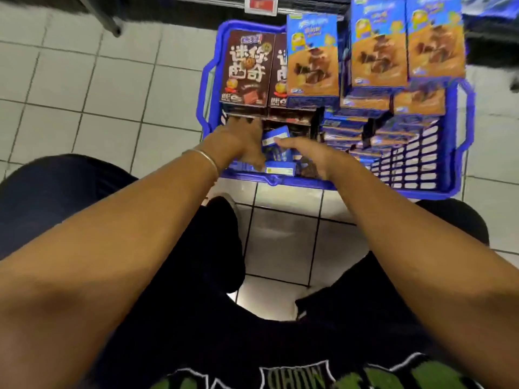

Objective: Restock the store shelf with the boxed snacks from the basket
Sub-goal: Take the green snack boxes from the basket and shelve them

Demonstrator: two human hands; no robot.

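Fingers of our left hand and right hand flank a small blue box in the basket, grip unclear tbh, so we're mid-pick, next needs a firm lift out.

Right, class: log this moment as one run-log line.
phase: picking from basket | left hand: reaching toward brown boxes | right hand: thumb on small blue box, grip unclear

Beyond the fingers stand glossy printed cardboard snack boxes, brown and blue-orange, in a smooth, shiny blue plastic basket. Behind the fingers, a thin polished metal bangle rings the wrist. Below lie smooth glazed floor tiles and matt black cloth trousers.
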